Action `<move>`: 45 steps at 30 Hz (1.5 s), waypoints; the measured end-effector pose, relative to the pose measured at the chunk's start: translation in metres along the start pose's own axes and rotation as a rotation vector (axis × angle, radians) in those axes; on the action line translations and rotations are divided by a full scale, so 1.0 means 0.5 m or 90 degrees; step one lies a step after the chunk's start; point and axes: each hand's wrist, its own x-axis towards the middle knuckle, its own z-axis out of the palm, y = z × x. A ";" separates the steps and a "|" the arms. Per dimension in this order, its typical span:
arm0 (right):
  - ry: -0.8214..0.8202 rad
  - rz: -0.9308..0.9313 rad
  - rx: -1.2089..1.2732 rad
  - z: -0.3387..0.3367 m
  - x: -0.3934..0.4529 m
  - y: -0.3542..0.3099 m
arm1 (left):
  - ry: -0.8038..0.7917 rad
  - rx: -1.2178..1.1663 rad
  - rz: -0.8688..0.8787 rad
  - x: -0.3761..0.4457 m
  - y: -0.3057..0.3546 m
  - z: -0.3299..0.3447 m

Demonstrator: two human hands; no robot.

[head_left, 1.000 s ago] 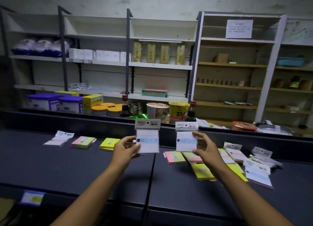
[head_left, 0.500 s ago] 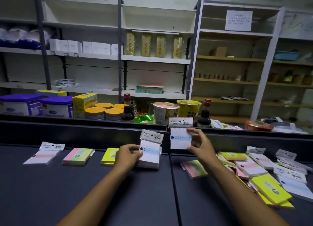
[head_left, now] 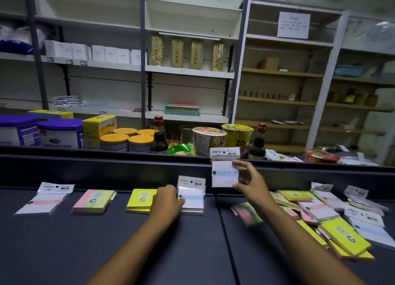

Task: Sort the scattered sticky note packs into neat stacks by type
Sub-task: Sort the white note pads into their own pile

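Observation:
My left hand [head_left: 166, 201] holds a white-and-blue sticky note pack [head_left: 191, 196] by its left edge; the pack lies flat on the dark counter [head_left: 106, 246]. Left of it sit three separate stacks: a yellow pack [head_left: 140, 199], a pink-green pack [head_left: 94, 201] and a white-and-pink pack [head_left: 43, 200]. My right hand [head_left: 250, 183] holds a second white-and-blue pack [head_left: 224, 172] upright in the air, above and to the right of the first. A scattered heap of mixed packs [head_left: 327, 216] covers the counter's right side.
A raised dark ledge [head_left: 128, 167] runs along the counter's back. Behind it stand tubs with purple lids [head_left: 61, 133], yellow-lidded tins [head_left: 128, 140], sauce bottles [head_left: 159, 138] and noodle cups [head_left: 208, 139]. Shelving fills the wall beyond.
My left hand lowered its white-and-blue pack from the air down onto the counter, right of the yellow stack. My right hand kept its pack raised. The view shifted left and closer.

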 end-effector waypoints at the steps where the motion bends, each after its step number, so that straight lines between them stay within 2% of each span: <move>1: -0.001 0.001 0.000 0.001 -0.001 0.000 | 0.001 0.030 0.006 0.000 0.000 0.001; 8: -0.030 0.018 -0.001 0.004 -0.013 -0.011 | 0.000 0.095 0.049 -0.001 0.002 -0.003; 13: -0.056 0.022 -0.001 0.023 -0.017 -0.021 | 0.020 0.122 0.147 0.007 -0.007 -0.046; 18: -0.094 0.051 0.002 0.060 -0.022 -0.026 | 0.025 0.357 0.216 0.019 -0.031 -0.104; 22: -0.113 0.057 -0.034 0.100 -0.017 -0.019 | 0.029 0.444 0.208 0.020 -0.048 -0.135; 34: -0.122 0.124 -0.270 0.163 -0.004 0.014 | 0.052 0.417 0.201 0.019 -0.088 -0.165; 45: -0.128 0.065 -0.339 0.146 -0.015 0.018 | 0.029 0.342 0.217 0.014 -0.050 -0.120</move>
